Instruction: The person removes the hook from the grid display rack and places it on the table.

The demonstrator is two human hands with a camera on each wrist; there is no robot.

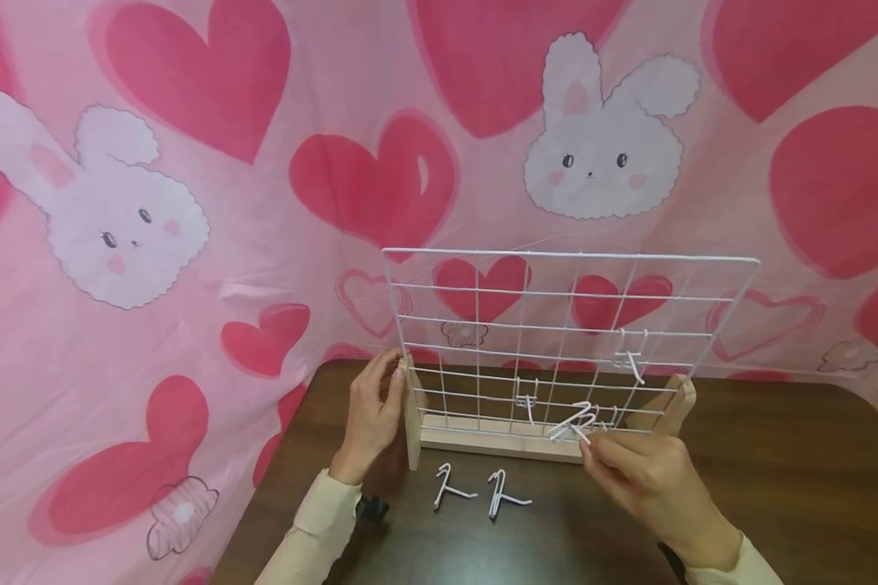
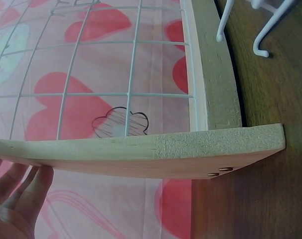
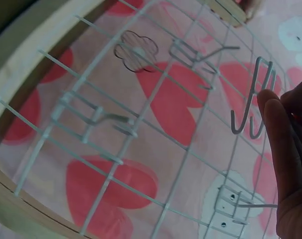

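A white wire grid rack [image 1: 552, 355] stands on a wooden base with wooden side boards. My left hand [image 1: 369, 410] touches the left side board [image 2: 141, 167] near its top, fingers fairly straight against its outer face. Between thumb and fingers, my right hand [image 1: 654, 479] pinches a white wire hook [image 1: 575, 422] in front of the grid's lower right; its two bent ends show in the right wrist view. Other wire hooks hang on the grid: one at upper right [image 1: 632, 361], one lower toward the middle [image 1: 528, 402], and one partly hidden behind the held hook.
Two loose white hooks, one on the left [image 1: 449, 487] and one beside it [image 1: 505, 494], lie on the dark wooden table [image 1: 563, 540] before the rack. A pink cloth [image 1: 336, 73] printed with hearts and rabbits hangs behind and to the left.
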